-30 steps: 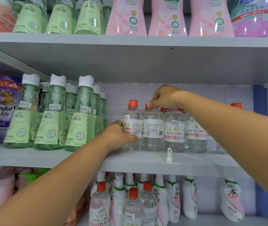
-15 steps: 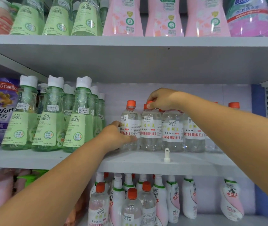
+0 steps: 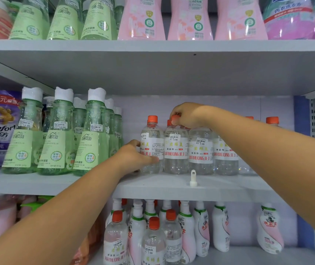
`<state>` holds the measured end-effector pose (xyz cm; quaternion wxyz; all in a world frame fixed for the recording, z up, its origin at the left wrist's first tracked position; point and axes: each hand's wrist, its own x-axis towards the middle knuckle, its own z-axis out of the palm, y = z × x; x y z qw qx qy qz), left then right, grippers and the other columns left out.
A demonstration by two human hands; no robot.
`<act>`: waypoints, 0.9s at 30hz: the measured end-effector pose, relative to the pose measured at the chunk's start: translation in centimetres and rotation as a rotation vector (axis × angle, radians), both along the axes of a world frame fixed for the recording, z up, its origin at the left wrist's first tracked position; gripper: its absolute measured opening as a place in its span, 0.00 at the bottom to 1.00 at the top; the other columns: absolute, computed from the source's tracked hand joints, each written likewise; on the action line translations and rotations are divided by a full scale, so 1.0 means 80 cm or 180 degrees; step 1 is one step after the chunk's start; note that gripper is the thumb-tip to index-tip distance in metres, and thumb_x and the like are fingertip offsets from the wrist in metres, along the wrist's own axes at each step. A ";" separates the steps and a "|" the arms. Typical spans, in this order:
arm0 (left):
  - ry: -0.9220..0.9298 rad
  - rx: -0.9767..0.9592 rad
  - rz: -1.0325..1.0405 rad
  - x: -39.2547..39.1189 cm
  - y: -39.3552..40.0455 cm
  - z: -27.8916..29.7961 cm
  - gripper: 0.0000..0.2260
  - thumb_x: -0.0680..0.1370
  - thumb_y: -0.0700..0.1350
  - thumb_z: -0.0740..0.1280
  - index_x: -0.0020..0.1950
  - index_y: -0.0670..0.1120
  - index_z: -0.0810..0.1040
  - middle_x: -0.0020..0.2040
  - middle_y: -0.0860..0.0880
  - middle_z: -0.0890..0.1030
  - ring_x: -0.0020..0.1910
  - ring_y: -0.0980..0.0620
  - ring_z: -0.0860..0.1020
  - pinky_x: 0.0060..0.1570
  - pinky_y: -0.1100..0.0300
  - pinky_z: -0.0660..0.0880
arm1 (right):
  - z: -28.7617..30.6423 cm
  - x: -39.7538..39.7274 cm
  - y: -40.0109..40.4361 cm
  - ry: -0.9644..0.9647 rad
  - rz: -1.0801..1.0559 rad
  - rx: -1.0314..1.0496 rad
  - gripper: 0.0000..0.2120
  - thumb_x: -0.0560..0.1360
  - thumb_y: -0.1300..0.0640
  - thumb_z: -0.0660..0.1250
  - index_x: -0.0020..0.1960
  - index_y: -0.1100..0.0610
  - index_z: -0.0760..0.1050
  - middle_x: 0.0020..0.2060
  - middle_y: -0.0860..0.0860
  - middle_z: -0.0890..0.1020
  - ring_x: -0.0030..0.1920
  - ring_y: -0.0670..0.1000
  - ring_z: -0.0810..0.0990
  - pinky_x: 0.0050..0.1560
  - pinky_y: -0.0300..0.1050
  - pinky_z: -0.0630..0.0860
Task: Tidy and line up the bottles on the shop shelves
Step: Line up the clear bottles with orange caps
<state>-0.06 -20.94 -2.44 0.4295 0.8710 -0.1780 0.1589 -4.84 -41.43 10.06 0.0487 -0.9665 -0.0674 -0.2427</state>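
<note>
Fingers of the left hand wrapped the end bottle while the right hand pinched its neighbour's cap from above.

A shop — price-tagged bottles (5.00, 12.00) crowd stacked shelves.
</note>
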 end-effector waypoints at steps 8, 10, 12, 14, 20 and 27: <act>-0.0077 0.0159 0.0164 0.000 -0.008 -0.001 0.30 0.66 0.63 0.80 0.60 0.52 0.72 0.47 0.59 0.79 0.43 0.62 0.77 0.34 0.64 0.69 | -0.004 -0.005 0.004 0.0013 -0.0112 -0.0261 0.13 0.84 0.52 0.59 0.67 0.50 0.74 0.52 0.46 0.76 0.49 0.51 0.76 0.50 0.45 0.68; -0.0103 0.0180 0.0129 -0.001 -0.010 -0.001 0.29 0.69 0.64 0.78 0.60 0.52 0.71 0.47 0.58 0.79 0.43 0.62 0.77 0.34 0.65 0.69 | -0.004 -0.006 0.005 0.0022 -0.0116 -0.0275 0.14 0.85 0.51 0.59 0.69 0.50 0.74 0.55 0.47 0.76 0.51 0.51 0.76 0.50 0.46 0.68; -0.0074 0.0132 0.0056 -0.002 -0.010 0.000 0.24 0.72 0.61 0.76 0.61 0.52 0.73 0.48 0.57 0.81 0.43 0.60 0.79 0.33 0.65 0.69 | -0.004 -0.006 0.005 0.0017 -0.0112 -0.0255 0.14 0.85 0.51 0.59 0.69 0.49 0.73 0.56 0.47 0.76 0.50 0.51 0.76 0.50 0.46 0.68; -0.0047 0.0135 -0.0016 -0.003 -0.009 0.000 0.22 0.73 0.56 0.77 0.61 0.51 0.74 0.49 0.55 0.81 0.44 0.59 0.80 0.34 0.65 0.71 | -0.005 -0.005 0.005 0.0031 -0.0118 -0.0259 0.14 0.85 0.51 0.58 0.69 0.49 0.73 0.56 0.47 0.76 0.51 0.51 0.75 0.51 0.46 0.68; -0.0108 0.0134 0.0070 -0.006 -0.007 -0.001 0.27 0.71 0.55 0.79 0.62 0.50 0.70 0.54 0.52 0.82 0.47 0.56 0.81 0.38 0.63 0.73 | -0.006 -0.003 0.004 0.0050 -0.0187 -0.0357 0.16 0.85 0.49 0.57 0.71 0.48 0.71 0.63 0.48 0.77 0.57 0.52 0.74 0.53 0.46 0.68; -0.0107 0.0153 0.0065 -0.002 -0.007 -0.003 0.28 0.70 0.57 0.80 0.62 0.50 0.70 0.50 0.56 0.80 0.45 0.60 0.79 0.37 0.64 0.72 | -0.010 -0.037 -0.037 -0.0628 0.0367 0.0611 0.25 0.83 0.43 0.61 0.78 0.47 0.65 0.72 0.44 0.74 0.61 0.51 0.78 0.57 0.45 0.73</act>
